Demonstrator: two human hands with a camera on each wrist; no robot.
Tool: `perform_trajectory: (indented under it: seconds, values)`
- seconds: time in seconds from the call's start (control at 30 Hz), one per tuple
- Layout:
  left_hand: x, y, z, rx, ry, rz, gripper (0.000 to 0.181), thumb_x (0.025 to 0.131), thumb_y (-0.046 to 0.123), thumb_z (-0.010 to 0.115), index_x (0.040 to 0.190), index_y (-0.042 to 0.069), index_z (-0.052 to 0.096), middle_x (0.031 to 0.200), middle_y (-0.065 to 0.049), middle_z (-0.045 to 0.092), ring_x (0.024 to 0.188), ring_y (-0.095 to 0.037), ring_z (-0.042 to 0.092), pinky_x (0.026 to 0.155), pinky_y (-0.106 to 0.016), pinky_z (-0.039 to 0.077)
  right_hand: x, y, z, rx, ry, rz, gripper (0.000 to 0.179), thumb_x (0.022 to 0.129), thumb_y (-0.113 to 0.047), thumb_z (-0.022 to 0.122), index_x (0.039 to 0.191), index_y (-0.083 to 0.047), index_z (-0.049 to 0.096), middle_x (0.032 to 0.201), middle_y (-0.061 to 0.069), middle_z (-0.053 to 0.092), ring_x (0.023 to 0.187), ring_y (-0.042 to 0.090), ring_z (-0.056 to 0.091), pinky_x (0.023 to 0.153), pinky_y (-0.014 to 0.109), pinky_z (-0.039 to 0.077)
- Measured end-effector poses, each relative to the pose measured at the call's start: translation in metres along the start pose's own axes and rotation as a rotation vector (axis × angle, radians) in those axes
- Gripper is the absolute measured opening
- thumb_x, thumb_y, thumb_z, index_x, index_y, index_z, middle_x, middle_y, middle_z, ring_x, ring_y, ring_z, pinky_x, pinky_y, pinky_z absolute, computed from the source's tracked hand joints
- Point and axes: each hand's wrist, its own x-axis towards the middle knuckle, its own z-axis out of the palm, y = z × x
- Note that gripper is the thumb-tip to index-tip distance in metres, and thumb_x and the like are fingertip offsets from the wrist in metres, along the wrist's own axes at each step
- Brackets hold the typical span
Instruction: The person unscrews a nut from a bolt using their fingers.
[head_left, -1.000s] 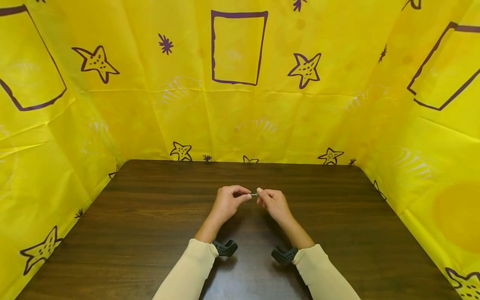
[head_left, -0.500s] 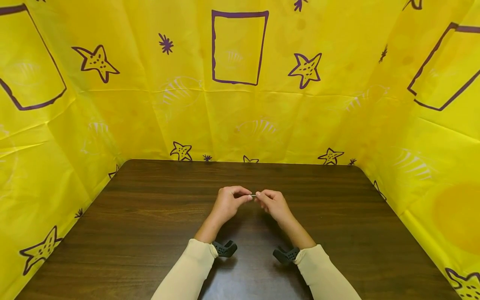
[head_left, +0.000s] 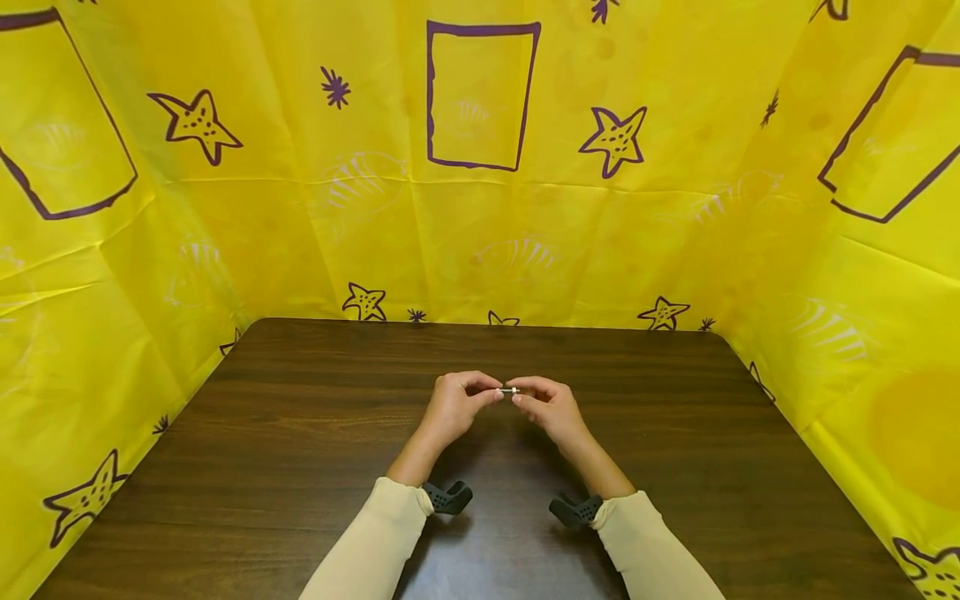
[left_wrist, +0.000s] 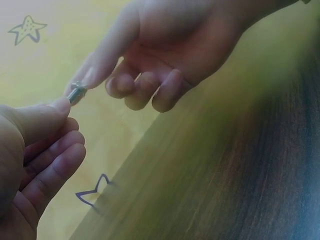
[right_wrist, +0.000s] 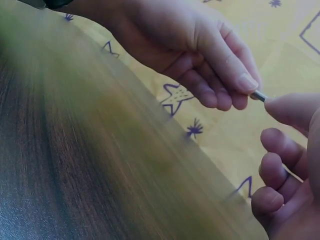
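Above the middle of the table, my left hand (head_left: 454,406) pinches one end of a small metal bolt (head_left: 507,390) between thumb and forefinger. A small nut (head_left: 514,390) sits round the shaft toward the right. My right hand (head_left: 553,410) has its thumb and forefinger on either side of the nut, fingertips right at it. In the left wrist view, the right thumb (left_wrist: 90,76) lies against the nut (left_wrist: 78,87), and the other right fingers curl loosely. The right wrist view shows a short length of the bolt (right_wrist: 259,95) between the two hands; its left end is hidden by fingertips.
The dark wood-grain table (head_left: 300,467) spreads under both hands. Yellow sheeting (head_left: 480,217) with purple starfish drawings stands along its back and sides. Dark wrist straps (head_left: 450,498) sit at the cuffs of the cream sleeves (head_left: 375,542).
The right thumb and forefinger have spread apart from closed round the bolt's right end, so the nut now shows between them. The left hand has kept its pinch in place.
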Motion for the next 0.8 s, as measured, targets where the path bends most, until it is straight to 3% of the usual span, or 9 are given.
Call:
perform_trajectory:
  seconds: [0.23,0.4,0.63,0.8]
  values:
    - [0.0,-0.001,-0.001,0.005,-0.005,-0.008,0.007,0.084,0.013,0.077,0.09,0.01,0.076,0.081,0.005,0.071,0.072,-0.01,0.064,0.065,-0.027,0.053,0.0,-0.006,-0.001,-0.003,-0.006,0.011,0.021,0.089,0.001,0.068,0.107,0.009,0.068,0.068,0.002,0.053,0.054,0.012,0.044,0.047,0.023,0.038]
    - [0.0,-0.001,0.0,-0.014,-0.007,-0.028,0.007,0.084,0.012,0.077,0.09,0.008,0.076,0.08,0.004,0.071,0.068,-0.011,0.065,0.063,-0.026,0.053,0.0,-0.015,0.001,0.007,0.013,0.083,0.021,0.094,0.0,0.062,0.11,0.013,0.064,0.066,0.007,0.052,0.055,0.014,0.045,0.048,0.024,0.038]
    - [0.0,0.0,0.001,-0.029,-0.01,-0.018,0.006,0.084,0.012,0.077,0.089,0.009,0.076,0.079,0.004,0.071,0.065,-0.009,0.063,0.06,-0.026,0.052,-0.003,-0.042,0.009,-0.127,0.05,0.196,0.028,0.099,-0.009,0.055,0.081,0.011,0.064,0.06,0.021,0.049,0.054,0.019,0.045,0.053,0.027,0.04]
    - [0.0,0.0,0.001,-0.029,-0.024,-0.013,0.006,0.084,0.013,0.077,0.089,0.01,0.076,0.079,0.005,0.07,0.065,-0.007,0.063,0.061,-0.026,0.052,-0.004,-0.045,0.01,-0.127,0.03,0.244,0.037,0.102,-0.014,0.053,0.08,0.015,0.062,0.056,0.012,0.046,0.05,0.013,0.04,0.05,0.022,0.035]
